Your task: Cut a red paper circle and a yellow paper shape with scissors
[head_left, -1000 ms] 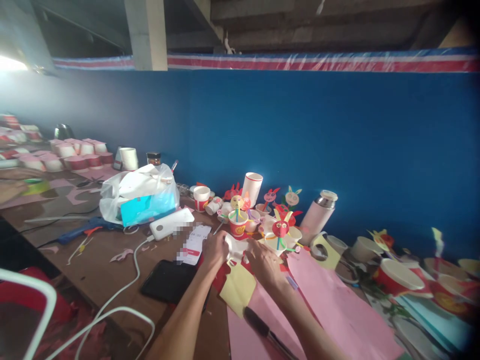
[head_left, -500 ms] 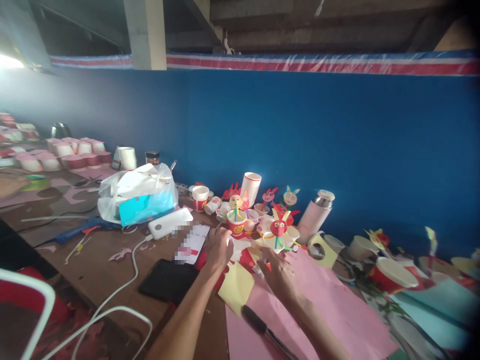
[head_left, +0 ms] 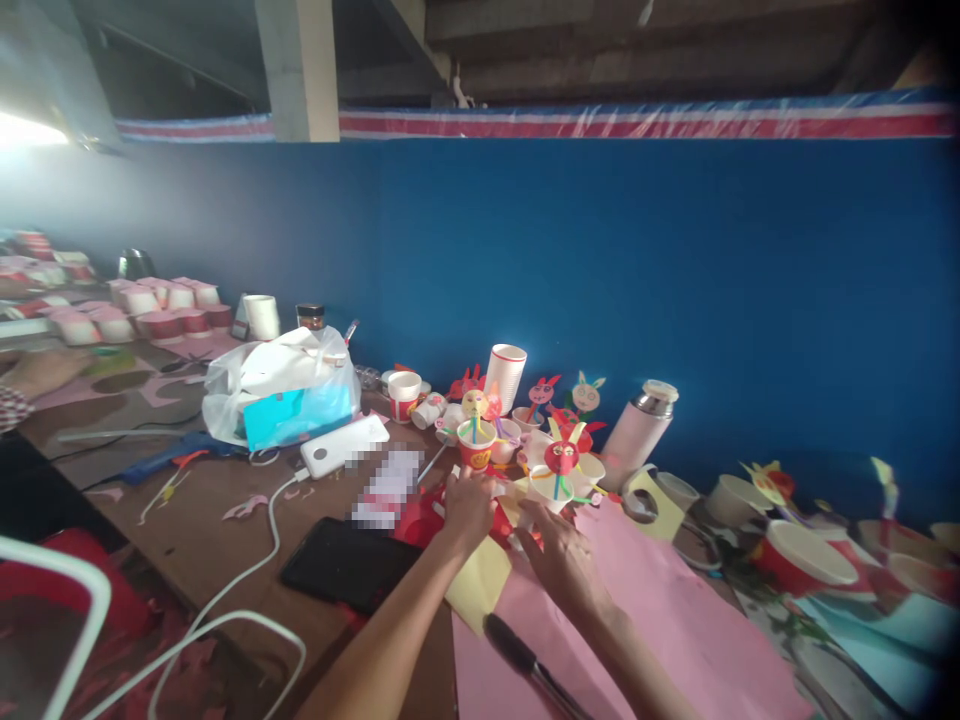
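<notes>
Far L: co-worker's hand point(head_left: 49, 375) w/ checked sleeve point(head_left: 15, 412), near block of pink-topped white & red paper cups point(head_left: 165, 318). Next, blue hand tool w/ orange trigger point(head_left: 169, 452) on brown counter point(head_left: 225, 560), then see-thru white plastic bag point(head_left: 283, 385) w/ white paper + bright-blue box. R of that, white oblong device point(head_left: 345, 445) w/ white cable point(head_left: 275, 530) plugged in; below, black flat phone point(head_left: 349, 562); just R, lit-screen phone point(head_left: 390, 490), screen pixelated. Crumpled red material point(head_left: 420, 520) just L of L hand point(head_left: 471, 510): fingers curled, pointing down, grip hidden, can't tell if holding anything. Yellow paper pc point(head_left: 480, 590) lies under/beside L wrist, partly covered, on pink paper sheet point(head_left: 675, 600); black-handled tool point(head_left: 514, 645) just below it. White paper cup w/ red paper-face figure point(head_left: 561, 457) stands just above R hand point(head_left: 562, 545): fingers bent, loosely spread, whitish bit at tips; can't tell if gripped. Behind R: pale-pink thermos w/ silver neck point(head_left: 637, 435), tilted-looking. Far R: red-and-white paper bowl point(head_left: 806, 560).
</notes>
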Demonstrator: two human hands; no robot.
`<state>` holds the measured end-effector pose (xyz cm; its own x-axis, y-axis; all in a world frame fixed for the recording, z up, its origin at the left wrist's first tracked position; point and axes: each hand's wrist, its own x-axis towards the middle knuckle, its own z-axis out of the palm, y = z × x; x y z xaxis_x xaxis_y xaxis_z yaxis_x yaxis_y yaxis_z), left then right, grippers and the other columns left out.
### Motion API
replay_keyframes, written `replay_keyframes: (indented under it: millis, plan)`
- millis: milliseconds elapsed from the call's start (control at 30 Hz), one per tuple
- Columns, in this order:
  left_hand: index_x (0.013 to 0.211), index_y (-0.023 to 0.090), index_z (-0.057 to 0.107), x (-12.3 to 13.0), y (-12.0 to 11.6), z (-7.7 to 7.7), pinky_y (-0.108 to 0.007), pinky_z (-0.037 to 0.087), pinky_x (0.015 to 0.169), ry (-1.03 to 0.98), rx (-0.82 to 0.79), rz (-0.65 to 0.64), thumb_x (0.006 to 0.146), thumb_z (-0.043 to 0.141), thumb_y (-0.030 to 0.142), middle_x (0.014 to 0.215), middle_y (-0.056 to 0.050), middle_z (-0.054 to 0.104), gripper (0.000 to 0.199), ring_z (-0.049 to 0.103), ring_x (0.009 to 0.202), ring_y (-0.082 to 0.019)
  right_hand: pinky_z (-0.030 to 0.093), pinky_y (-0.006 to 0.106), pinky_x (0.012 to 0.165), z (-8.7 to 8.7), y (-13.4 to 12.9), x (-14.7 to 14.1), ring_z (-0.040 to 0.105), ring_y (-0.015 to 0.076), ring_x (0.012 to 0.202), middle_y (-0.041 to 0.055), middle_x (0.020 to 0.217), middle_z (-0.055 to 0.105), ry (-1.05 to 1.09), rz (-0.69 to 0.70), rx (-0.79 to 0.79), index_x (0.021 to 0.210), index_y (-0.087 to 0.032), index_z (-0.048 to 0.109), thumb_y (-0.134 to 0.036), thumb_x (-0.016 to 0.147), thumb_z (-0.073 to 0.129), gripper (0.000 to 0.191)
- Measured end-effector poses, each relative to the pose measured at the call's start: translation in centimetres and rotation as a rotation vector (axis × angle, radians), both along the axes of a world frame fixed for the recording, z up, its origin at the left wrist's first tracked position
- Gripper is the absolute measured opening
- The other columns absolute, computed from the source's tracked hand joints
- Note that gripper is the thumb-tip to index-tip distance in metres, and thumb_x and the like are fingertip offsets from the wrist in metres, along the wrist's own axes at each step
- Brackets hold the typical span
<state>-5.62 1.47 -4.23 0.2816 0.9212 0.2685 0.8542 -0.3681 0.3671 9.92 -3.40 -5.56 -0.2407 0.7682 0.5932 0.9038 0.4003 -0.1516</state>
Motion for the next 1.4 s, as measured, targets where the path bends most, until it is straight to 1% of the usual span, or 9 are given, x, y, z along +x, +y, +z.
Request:
replay_keyframes:
  millis: [300, 567, 733, 833, 933, 1033, 1133, 1233, 1400]
  plan:
    - [0.081, 0.023, 0.065, 0.4, 0.6, 0.5, -0.040, 0.033, 0.087, -0.015, 0.042, 0.100, 0.086, 0.041, 0.020, 0.090, -0.006, 0.067, 0.025, 0.050, 0.099, -0.026, 0.053, 0.033, 0.066, 0.2, 0.0, 0.0, 0.069, 0.0233, 0.080, 0.0097, 0.094, 0.073, -0.030, -0.003, 0.013, 0.106, -0.017, 0.057, -0.025, 0.088, 0.044, 0.023]
    - [0.092, 0.024, 0.065, -3.6, 1.6, 1.3, -0.037, 0.035, 0.083, -0.059, 0.056, 0.228, 0.084, 0.042, 0.017, 0.098, -0.005, 0.066, 0.025, 0.050, 0.099, -0.025, 0.052, 0.033, 0.064, 0.0, -0.1, 0.1, 0.069, 0.0233, 0.077, 0.0094, 0.093, 0.073, -0.046, -0.010, 0.023, 0.106, -0.017, 0.056, -0.026, 0.089, 0.044, 0.023]
    - [0.102, 0.026, 0.064, -4.0, 1.3, 1.3, -0.037, 0.036, 0.086, -0.015, 0.015, 0.055, 0.076, 0.051, 0.020, 0.111, 0.000, 0.064, 0.030, 0.049, 0.103, -0.024, 0.052, 0.033, 0.063, 0.0, 0.0, 0.0, 0.070, 0.0231, 0.075, 0.0081, 0.089, 0.073, -0.048, 0.000, 0.031, 0.104, -0.017, 0.057, -0.026, 0.089, 0.042, 0.022]
    - [0.096, 0.029, 0.066, -2.5, 0.8, 1.1, -0.036, 0.036, 0.086, 0.025, -0.005, -0.097, 0.069, 0.056, 0.016, 0.106, 0.003, 0.066, 0.032, 0.050, 0.103, -0.023, 0.052, 0.033, 0.063, 0.1, 0.0, 0.0, 0.070, 0.0236, 0.076, 0.0089, 0.091, 0.073, -0.050, 0.002, 0.036, 0.105, -0.017, 0.057, -0.026, 0.090, 0.041, 0.023]
    - [0.087, 0.026, 0.067, -1.2, 0.4, 1.0, -0.039, 0.035, 0.086, 0.039, -0.007, -0.117, 0.070, 0.053, 0.011, 0.097, -0.001, 0.068, 0.027, 0.050, 0.103, -0.025, 0.052, 0.034, 0.065, 0.1, -0.1, 0.0, 0.069, 0.0233, 0.079, 0.0094, 0.095, 0.073, -0.054, 0.007, 0.035, 0.107, -0.016, 0.056, -0.026, 0.090, 0.042, 0.024]
    - [0.079, 0.023, 0.067, -0.9, 0.5, 1.2, -0.039, 0.034, 0.088, 0.010, 0.012, -0.053, 0.081, 0.047, 0.018, 0.088, -0.003, 0.068, 0.021, 0.052, 0.099, -0.024, 0.052, 0.034, 0.065, 0.0, 0.0, 0.1, 0.069, 0.0231, 0.077, 0.0091, 0.094, 0.072, -0.055, 0.003, 0.029, 0.108, -0.016, 0.056, -0.026, 0.089, 0.043, 0.025]
    - [0.089, 0.023, 0.066, -1.7, 1.1, 1.5, -0.034, 0.034, 0.088, -0.057, 0.037, 0.089, 0.088, 0.039, 0.025, 0.093, -0.004, 0.066, 0.027, 0.053, 0.098, -0.021, 0.052, 0.035, 0.066, -0.3, 0.1, 0.2, 0.069, 0.0244, 0.078, 0.0093, 0.093, 0.072, -0.058, -0.008, 0.024, 0.108, -0.016, 0.056, -0.025, 0.088, 0.044, 0.024]
    - [0.095, 0.020, 0.064, -3.4, 2.0, 1.7, -0.029, 0.037, 0.081, -0.114, 0.015, 0.260, 0.086, 0.039, 0.023, 0.098, -0.006, 0.066, 0.027, 0.055, 0.094, -0.020, 0.052, 0.036, 0.066, -0.5, 0.3, 0.2, 0.069, 0.0250, 0.077, 0.0094, 0.091, 0.072, -0.060, -0.017, 0.018, 0.106, -0.016, 0.057, -0.024, 0.088, 0.045, 0.023]
    - [0.075, 0.022, 0.067, -5.2, 2.9, 1.3, -0.030, 0.040, 0.067, -0.126, -0.113, 0.380, 0.076, 0.048, 0.024, 0.085, -0.006, 0.069, 0.019, 0.059, 0.084, -0.023, 0.051, 0.035, 0.065, -0.6, 0.3, 0.1, 0.068, 0.0244, 0.077, 0.0099, 0.094, 0.072, -0.059, -0.017, 0.017, 0.108, -0.016, 0.056, -0.024, 0.088, 0.045, 0.025]
